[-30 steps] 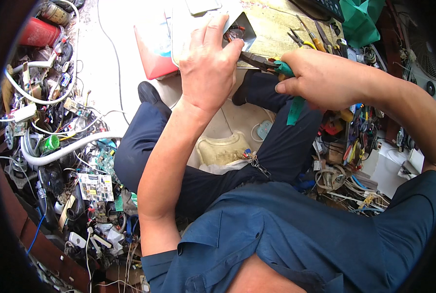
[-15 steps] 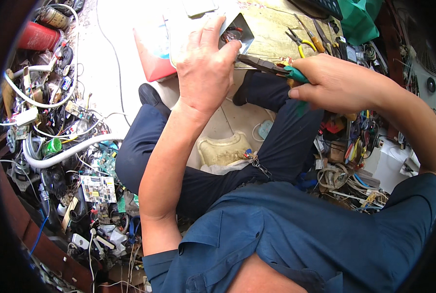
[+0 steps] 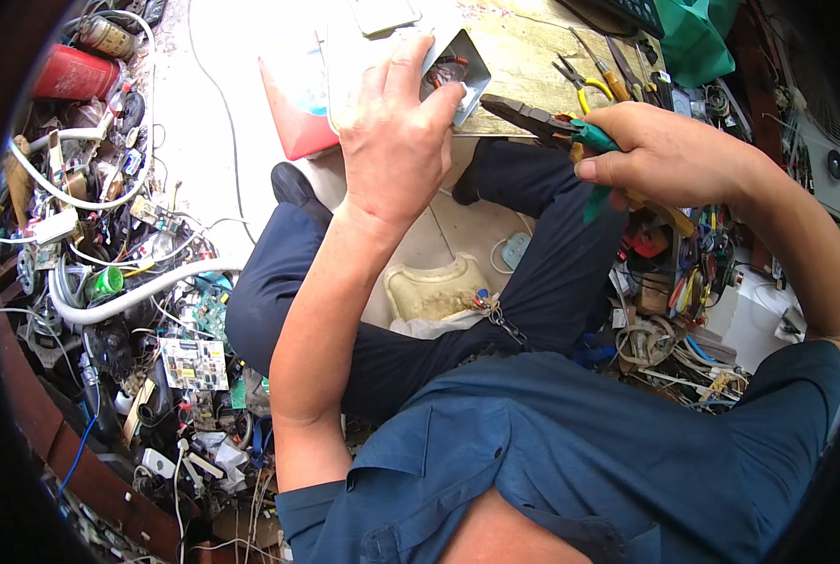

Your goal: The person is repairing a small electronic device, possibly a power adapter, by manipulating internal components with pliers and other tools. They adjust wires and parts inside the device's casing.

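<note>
A grey metal box (image 3: 477, 68) lies at the table's near edge, its open end toward the right, with red and dark wires (image 3: 451, 68) inside. My left hand (image 3: 396, 141) is closed over the box, thumb at the rim of the opening and fingers stretched over its bright top. Part of the box is hidden under that hand. My right hand (image 3: 669, 155) grips a pair of pliers (image 3: 528, 117) with green and yellow handles. Their dark jaws point left, just short of the box, and touch nothing that I can see.
A red-edged panel (image 3: 293, 136) lies left of my left hand. Yellow-handled pliers (image 3: 586, 86) and screwdrivers lie at the table's right (image 3: 523, 56). Heaps of cables and circuit boards (image 3: 194, 364) fill the left side. A green bag (image 3: 697, 42) hangs at upper right.
My right hand has drawn the pliers to the right, away from the box's opening. My left hand stays in nearly the same place on the box.
</note>
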`<state>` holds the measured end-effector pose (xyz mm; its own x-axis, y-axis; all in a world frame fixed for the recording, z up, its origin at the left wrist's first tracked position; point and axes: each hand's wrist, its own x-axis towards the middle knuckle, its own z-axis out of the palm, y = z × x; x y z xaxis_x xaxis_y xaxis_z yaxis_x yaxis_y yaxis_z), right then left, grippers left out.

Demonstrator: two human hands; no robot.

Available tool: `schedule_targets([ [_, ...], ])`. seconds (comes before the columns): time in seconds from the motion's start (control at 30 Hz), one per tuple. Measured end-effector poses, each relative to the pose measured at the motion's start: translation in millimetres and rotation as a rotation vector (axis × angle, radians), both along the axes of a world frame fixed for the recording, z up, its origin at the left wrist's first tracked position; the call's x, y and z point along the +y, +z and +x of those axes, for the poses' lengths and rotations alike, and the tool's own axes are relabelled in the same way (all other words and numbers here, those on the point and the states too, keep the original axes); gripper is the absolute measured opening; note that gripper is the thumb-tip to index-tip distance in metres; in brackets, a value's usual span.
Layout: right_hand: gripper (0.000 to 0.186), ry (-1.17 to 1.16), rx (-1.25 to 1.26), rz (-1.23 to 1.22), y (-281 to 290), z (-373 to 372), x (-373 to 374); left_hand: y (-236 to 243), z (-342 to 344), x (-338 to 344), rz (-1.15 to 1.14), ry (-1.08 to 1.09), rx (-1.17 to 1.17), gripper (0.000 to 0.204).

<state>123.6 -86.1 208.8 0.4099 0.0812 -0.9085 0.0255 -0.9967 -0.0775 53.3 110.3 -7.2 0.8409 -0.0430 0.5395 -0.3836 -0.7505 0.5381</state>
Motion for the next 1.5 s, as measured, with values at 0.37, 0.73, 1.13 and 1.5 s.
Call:
schedule_targets([
  [0.37,0.033,0.101,0.016,-0.017,-5,9,6,0,0,-1,-0.006,0.009,-0.016,0.037],
  [0.73,0.033,0.151,-0.004,-0.026,-1,14,10,0,1,-1,-0.007,0.009,-0.021,0.037],
  [1.13,0.034,0.178,0.001,-0.045,-1,17,12,1,1,0,-0.008,0.007,-0.022,0.037],
  [1.5,0.035,0.202,0.016,-0.043,1,19,10,1,1,-3,-0.033,0.019,-0.036,0.018],
])
